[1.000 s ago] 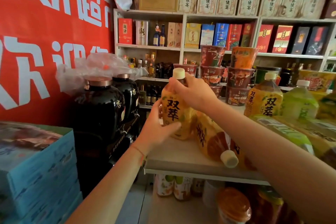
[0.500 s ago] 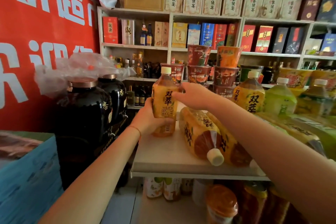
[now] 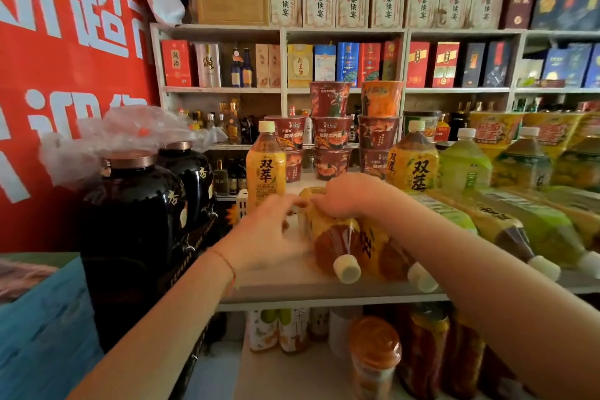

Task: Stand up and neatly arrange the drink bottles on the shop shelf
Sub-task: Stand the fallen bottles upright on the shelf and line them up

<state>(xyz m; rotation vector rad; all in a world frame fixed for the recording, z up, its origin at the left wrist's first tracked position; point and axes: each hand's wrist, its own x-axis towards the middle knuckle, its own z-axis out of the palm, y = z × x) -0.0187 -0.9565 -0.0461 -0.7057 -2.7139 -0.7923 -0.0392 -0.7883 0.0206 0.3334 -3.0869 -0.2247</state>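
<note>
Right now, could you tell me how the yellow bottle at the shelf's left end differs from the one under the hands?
The left-end bottle stands upright, cap up, untouched; the nearest lying bottle lies on its side, cap toward the shelf's front edge. The right hand rests on the lying bottle's base and the left hand reaches beside it. Both have yellow labels and cream caps.

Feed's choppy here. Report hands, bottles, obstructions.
Right hand grips the lying yellow bottle; left hand open beside it. One yellow bottle upright at shelf left. More bottles lying right. Noodle cups behind.
</note>
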